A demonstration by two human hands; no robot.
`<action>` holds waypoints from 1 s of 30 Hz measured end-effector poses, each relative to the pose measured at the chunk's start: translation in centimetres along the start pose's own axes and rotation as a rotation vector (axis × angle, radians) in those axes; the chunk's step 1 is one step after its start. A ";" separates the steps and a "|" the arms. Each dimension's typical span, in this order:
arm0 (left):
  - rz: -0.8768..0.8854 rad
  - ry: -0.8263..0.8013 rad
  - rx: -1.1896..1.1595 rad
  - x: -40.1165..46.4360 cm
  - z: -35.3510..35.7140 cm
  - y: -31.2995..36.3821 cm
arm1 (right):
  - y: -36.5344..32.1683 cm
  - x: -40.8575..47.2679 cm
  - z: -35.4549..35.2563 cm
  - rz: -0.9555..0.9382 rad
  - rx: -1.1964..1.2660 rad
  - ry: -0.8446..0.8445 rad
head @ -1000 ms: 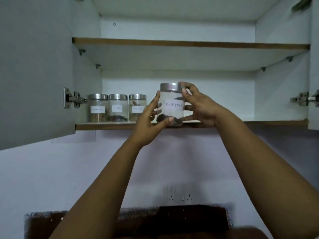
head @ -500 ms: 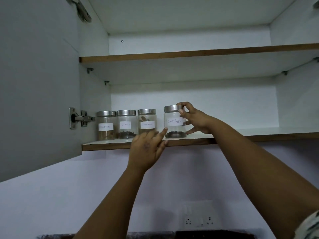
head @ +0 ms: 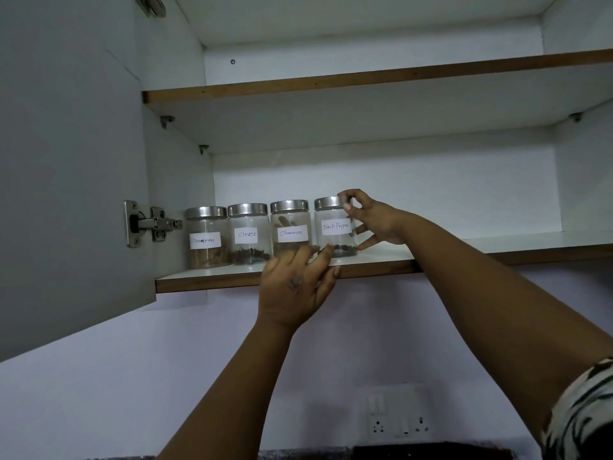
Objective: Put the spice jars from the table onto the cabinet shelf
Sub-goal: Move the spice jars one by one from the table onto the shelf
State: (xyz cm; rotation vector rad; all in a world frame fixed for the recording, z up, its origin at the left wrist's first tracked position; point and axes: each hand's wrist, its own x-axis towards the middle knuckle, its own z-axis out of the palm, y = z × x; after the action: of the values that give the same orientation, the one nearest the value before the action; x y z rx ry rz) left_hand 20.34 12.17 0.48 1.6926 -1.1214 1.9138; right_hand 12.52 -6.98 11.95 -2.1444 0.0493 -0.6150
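Note:
Four clear glass spice jars with steel lids stand in a row at the left of the lower cabinet shelf (head: 212, 281): cinnamon (head: 205, 241), cloves (head: 248, 235), a second cinnamon (head: 291, 227) and black pepper (head: 333, 231) at the right end. The black pepper jar rests on the shelf. My right hand (head: 376, 222) reaches in from the right and holds it, with fingertips on its lid and right side. My left hand (head: 295, 290) is open in front of the shelf edge, its fingertips just by the base of the black pepper jar.
The grey cabinet door (head: 66, 161) stands open on the left, with its hinge (head: 149, 224) beside the first jar. The upper shelf (head: 365, 78) holds nothing visible. To the right of the jars the lower shelf is bare. A wall socket plate (head: 398, 423) sits below.
The black pepper jar went from being held in both hands in front of the shelf to standing on it beside the others. My left hand let go and dropped to the shelf edge.

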 end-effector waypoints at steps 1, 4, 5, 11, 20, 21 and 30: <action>0.000 0.002 -0.002 0.0 0.0 0.0 | 0.1 0.1 0.0 -0.001 0.002 -0.002; -0.008 0.002 -0.017 0.0 0.0 0.1 | 0.2 0.2 0.0 -0.006 0.008 -0.001; -0.009 0.000 -0.023 0.0 0.0 0.1 | 0.2 0.2 0.0 -0.006 0.011 0.000; -0.001 0.011 -0.028 -0.1 -0.3 0.2 | 0.2 0.2 0.1 -0.015 0.014 0.003; -0.023 -0.001 -0.038 0.0 -0.3 0.3 | 0.2 0.2 0.4 -0.026 0.011 0.004; -0.026 -0.004 -0.043 0.0 -0.4 0.4 | 0.2 0.2 0.4 -0.025 0.012 0.003; -0.022 0.003 -0.041 -0.1 -0.2 0.4 | -0.1 -0.4 0.8 -0.073 -0.087 0.086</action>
State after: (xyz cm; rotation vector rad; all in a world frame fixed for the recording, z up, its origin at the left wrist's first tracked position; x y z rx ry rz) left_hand 19.92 12.11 0.31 1.6725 -1.1284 1.8673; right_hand 12.56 -6.24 11.44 -2.2108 0.0459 -0.7601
